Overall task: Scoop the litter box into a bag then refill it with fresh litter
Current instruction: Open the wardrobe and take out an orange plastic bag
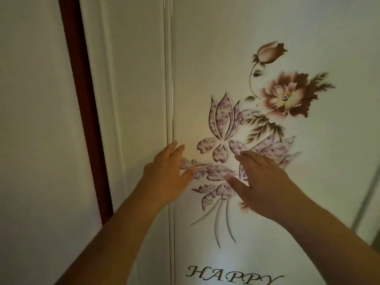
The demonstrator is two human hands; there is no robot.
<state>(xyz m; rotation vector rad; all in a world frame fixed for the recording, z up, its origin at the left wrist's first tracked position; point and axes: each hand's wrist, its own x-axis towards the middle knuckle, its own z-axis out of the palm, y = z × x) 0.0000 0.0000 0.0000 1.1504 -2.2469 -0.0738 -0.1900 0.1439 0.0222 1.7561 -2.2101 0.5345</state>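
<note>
Step in hand: judged as sliding the decorated door panel aside to reach the litter supplies — only a guess from hand placement.
Left hand: fingers straight and spread, fingertips at the panel's left edge beside the vertical seam; grip relaxed, holding nothing.
Right hand: flat, fingers spread over the purple flower decal; contact with the surface likely, not certain — slight blur.
Litter box, bag, fresh litter: not in view; location cannot be told, possibly behind the panel.
Surroundings: dark wooden frame strip at left, brown rose print above right, the word "HAPPY" lower down.
How to do it well: hook left fingertips into the seam edge, press the right palm flat for friction, push sideways evenly with both — no twisting, so the panel stays in its track.
Risk: smooth surface, palm may slip; fingers near the seam may get pinched.
</note>
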